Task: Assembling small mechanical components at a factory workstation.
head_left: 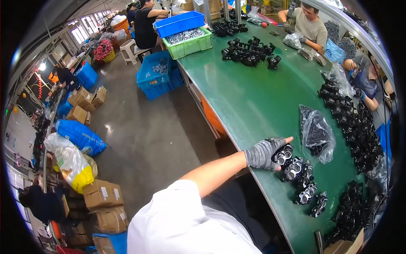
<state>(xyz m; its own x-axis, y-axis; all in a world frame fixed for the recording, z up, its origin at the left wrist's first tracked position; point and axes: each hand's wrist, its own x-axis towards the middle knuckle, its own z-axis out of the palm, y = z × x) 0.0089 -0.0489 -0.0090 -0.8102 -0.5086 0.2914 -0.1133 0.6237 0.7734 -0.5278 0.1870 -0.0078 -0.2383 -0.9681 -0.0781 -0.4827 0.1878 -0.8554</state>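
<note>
Black part (283, 155), seemingly under left hand's (264, 153) grip.

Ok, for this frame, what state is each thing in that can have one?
Gloved hand: resting on the first black part in a row, fingers spread.
Row of black parts: loose on the green table.
Clear bag: lying flat, part-filled with black parts.
Blue crate: stacked on the green crate, which holds metal pieces.
</note>
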